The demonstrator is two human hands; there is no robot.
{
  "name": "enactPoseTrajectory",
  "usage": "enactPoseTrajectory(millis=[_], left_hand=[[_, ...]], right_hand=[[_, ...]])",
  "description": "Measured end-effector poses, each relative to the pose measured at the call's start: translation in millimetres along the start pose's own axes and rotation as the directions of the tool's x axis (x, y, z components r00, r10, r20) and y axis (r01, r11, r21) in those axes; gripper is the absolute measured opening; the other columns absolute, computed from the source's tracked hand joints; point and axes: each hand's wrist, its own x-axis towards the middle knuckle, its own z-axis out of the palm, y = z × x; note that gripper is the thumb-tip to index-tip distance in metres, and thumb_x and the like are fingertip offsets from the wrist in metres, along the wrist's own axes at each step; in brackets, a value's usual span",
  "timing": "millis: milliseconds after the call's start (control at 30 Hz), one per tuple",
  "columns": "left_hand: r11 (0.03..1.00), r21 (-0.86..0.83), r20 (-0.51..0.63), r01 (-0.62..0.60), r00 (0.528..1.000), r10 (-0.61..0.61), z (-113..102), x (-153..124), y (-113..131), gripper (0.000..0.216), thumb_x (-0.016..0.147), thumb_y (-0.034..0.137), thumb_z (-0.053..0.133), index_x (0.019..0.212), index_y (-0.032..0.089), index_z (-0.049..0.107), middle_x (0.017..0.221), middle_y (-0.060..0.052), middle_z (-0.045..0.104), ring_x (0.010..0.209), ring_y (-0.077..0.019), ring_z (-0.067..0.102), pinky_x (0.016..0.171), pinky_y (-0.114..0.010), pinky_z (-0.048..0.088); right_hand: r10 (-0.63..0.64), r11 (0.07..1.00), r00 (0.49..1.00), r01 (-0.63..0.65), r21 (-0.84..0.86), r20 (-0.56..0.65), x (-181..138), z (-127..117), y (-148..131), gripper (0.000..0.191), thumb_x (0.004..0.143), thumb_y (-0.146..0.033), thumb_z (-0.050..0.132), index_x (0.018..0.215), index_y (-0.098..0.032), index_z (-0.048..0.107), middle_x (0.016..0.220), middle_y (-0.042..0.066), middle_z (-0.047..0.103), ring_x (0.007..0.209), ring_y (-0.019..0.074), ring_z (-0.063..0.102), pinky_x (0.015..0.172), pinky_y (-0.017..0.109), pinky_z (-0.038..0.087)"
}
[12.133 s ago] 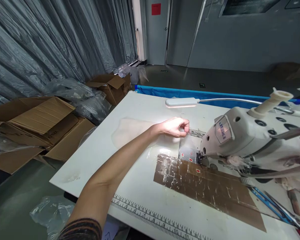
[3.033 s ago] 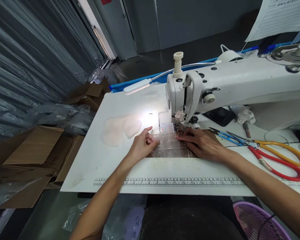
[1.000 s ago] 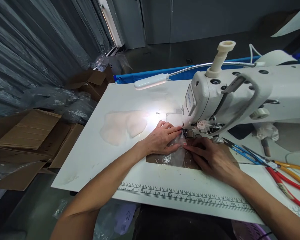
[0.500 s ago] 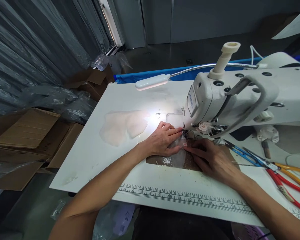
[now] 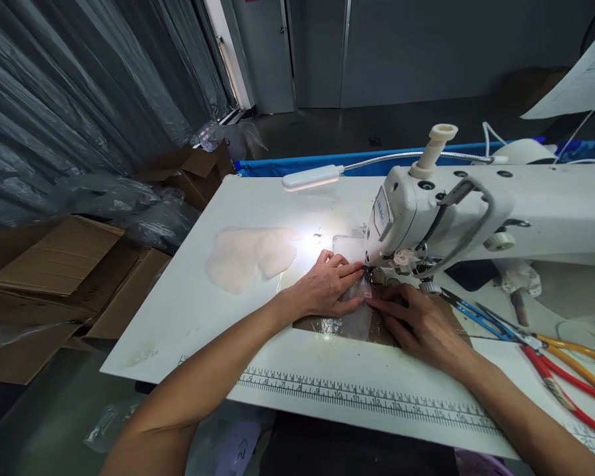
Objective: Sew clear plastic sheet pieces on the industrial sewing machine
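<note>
My left hand (image 5: 326, 289) lies palm down with fingers stretched out on a thin, see-through white piece of fabric (image 5: 356, 326), its fingertips close to the needle area of a white sewing machine (image 5: 394, 211). From the other side, my right hand (image 5: 421, 325) has its thumb and index finger closed at the edge of the same fabric, beside a small pale tag. A brown sheet (image 5: 307, 323) shows beneath the fabric. The needle and presser foot are mostly hidden by my fingers and the machine head. Left of my hands, pale peach sheer pieces (image 5: 233, 261) lie flat on the white table (image 5: 178, 330).
A lit white lamp (image 5: 312, 178) hangs over the table. Blue snips (image 5: 480, 319) and scissors with red and orange handles (image 5: 550, 370) lie right of my right hand. A printed ruler (image 5: 357, 396) runs along the front edge. Open cardboard boxes (image 5: 119, 291) stand left.
The head view has shifted slightly, so the machine and table appear lower. Both hands keep nearly the same place on the fabric by the needle area.
</note>
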Motion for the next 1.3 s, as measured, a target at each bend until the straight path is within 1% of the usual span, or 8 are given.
enactPoseTrajectory(millis=[233, 367, 500, 600, 767, 900, 1100, 1300], left_hand=[[0.999, 0.054, 0.01, -0.001, 1.0, 0.0, -3, 0, 3, 0.047, 0.097, 0.046, 0.035, 0.124, 0.014, 0.057, 0.137, -0.012, 0.052, 0.102, -0.0257, 0.051, 0.091, -0.044, 0.035], [0.996, 0.085, -0.054, 0.012, 0.999, -0.007, -1, 0, 6, 0.046, 0.096, 0.045, 0.039, 0.119, 0.011, 0.058, 0.128, -0.015, 0.056, 0.102, -0.0263, 0.052, 0.089, -0.043, 0.038], [0.99, 0.065, -0.129, -0.122, 0.983, 0.129, 7, -1, 8, 0.031, 0.097, 0.033, 0.042, 0.099, 0.013, 0.065, 0.104, -0.011, 0.066, 0.087, -0.0197, 0.058, 0.08, -0.037, 0.044], [0.981, 0.032, -0.146, -0.193, 0.97, 0.196, 9, -2, 7, 0.027, 0.096, 0.03, 0.045, 0.09, 0.016, 0.067, 0.097, -0.008, 0.069, 0.078, -0.0165, 0.058, 0.073, -0.034, 0.045], [0.982, -0.005, -0.083, -0.188, 0.979, 0.187, -1, -5, 6, 0.03, 0.093, 0.037, 0.048, 0.102, 0.017, 0.068, 0.106, -0.009, 0.067, 0.077, -0.0174, 0.059, 0.071, -0.035, 0.045], [0.985, 0.019, -0.018, -0.169, 0.985, 0.17, -4, -4, 6, 0.032, 0.092, 0.038, 0.047, 0.105, 0.017, 0.067, 0.111, -0.011, 0.064, 0.077, -0.0181, 0.058, 0.073, -0.036, 0.045], [0.993, 0.043, -0.017, -0.11, 0.994, 0.111, -1, -2, 4, 0.036, 0.093, 0.041, 0.046, 0.108, 0.015, 0.066, 0.113, -0.012, 0.062, 0.085, -0.0203, 0.058, 0.076, -0.037, 0.045], [0.995, 0.078, -0.018, -0.054, 0.998, 0.055, 0, 3, 4, 0.039, 0.095, 0.043, 0.043, 0.105, 0.014, 0.067, 0.112, -0.012, 0.062, 0.082, -0.0193, 0.057, 0.075, -0.037, 0.044]], right_hand=[[0.017, 0.999, 1.0, -0.017, 0.04, 0.01, -2, 0, 1, 0.036, 0.092, -0.022, 0.049, 0.124, -0.03, 0.062, 0.107, 0.008, 0.061, 0.097, 0.0228, 0.06, 0.08, 0.041, 0.053], [0.016, 0.998, 1.0, -0.017, 0.062, 0.021, -4, 2, 4, 0.037, 0.092, -0.023, 0.049, 0.126, -0.029, 0.06, 0.105, 0.009, 0.06, 0.097, 0.0231, 0.059, 0.081, 0.042, 0.052], [0.021, 0.999, 1.0, -0.021, 0.046, -0.001, -4, 3, 4, 0.036, 0.093, -0.024, 0.048, 0.126, -0.027, 0.061, 0.103, 0.01, 0.06, 0.097, 0.0244, 0.059, 0.084, 0.045, 0.052], [0.022, 0.999, 1.0, -0.022, 0.04, 0.007, -4, 3, 3, 0.036, 0.093, -0.025, 0.048, 0.127, -0.028, 0.06, 0.103, 0.01, 0.06, 0.099, 0.0249, 0.058, 0.084, 0.045, 0.052], [0.02, 0.999, 1.0, -0.019, 0.051, -0.009, -5, 4, 3, 0.041, 0.093, -0.024, 0.048, 0.132, -0.027, 0.056, 0.107, 0.011, 0.059, 0.102, 0.0251, 0.058, 0.085, 0.044, 0.052], [0.033, 0.998, 0.999, -0.031, 0.046, -0.038, -5, 7, 2, 0.042, 0.093, -0.024, 0.047, 0.135, -0.026, 0.054, 0.107, 0.012, 0.058, 0.1, 0.0252, 0.058, 0.085, 0.044, 0.053], [0.058, 0.997, 0.996, -0.055, 0.05, -0.064, -5, 8, -2, 0.041, 0.093, -0.023, 0.046, 0.133, -0.025, 0.055, 0.107, 0.012, 0.056, 0.097, 0.0252, 0.057, 0.083, 0.044, 0.052], [0.072, 0.996, 0.996, -0.07, 0.058, -0.043, -5, 11, 1, 0.043, 0.095, -0.028, 0.046, 0.138, -0.026, 0.051, 0.108, 0.013, 0.053, 0.097, 0.0255, 0.056, 0.083, 0.045, 0.052]])
